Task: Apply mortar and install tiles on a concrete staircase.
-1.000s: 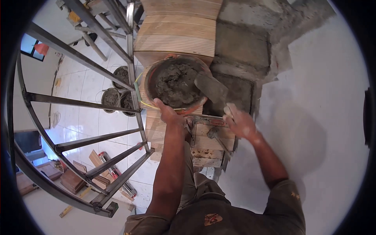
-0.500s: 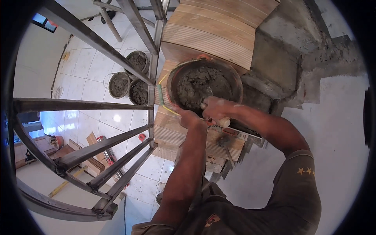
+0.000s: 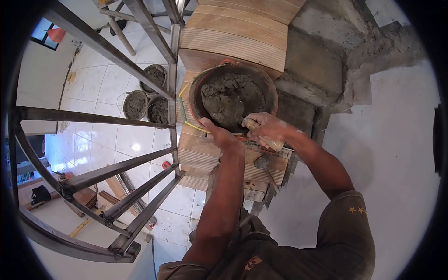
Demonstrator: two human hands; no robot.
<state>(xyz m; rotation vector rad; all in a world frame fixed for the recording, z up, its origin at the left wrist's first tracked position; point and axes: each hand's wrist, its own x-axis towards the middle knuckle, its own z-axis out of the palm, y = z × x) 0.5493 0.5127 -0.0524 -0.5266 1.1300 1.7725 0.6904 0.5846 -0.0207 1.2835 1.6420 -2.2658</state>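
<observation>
A wide round bucket (image 3: 273,100) of wet grey mortar (image 3: 226,95) stands on a wood-look stair tread in front of me. My left hand (image 3: 223,136) is closed on the bucket's near rim, with the thumb over the edge. In my right hand (image 3: 268,128), at the near right of the bucket, is the pale wooden handle of what looks like a trowel (image 3: 273,143). Its blade end is down by the mortar and mostly hidden. A yellow and green bucket handle (image 3: 182,108) hangs along the left side.
A metal railing (image 3: 172,93) runs along the stairs' left. Three mortar buckets (image 3: 135,105) stand on the white-tiled floor beyond it. A trowel-like tool (image 3: 263,162) lies on the near tread. Bare concrete steps (image 3: 312,60) and a painted wall (image 3: 373,154) are at the right.
My right hand has turned, and the handle now shows along the palm. The mortar looks heaped and smoother near the middle. My left hand stays at the rim; the whole view has shifted slightly.
</observation>
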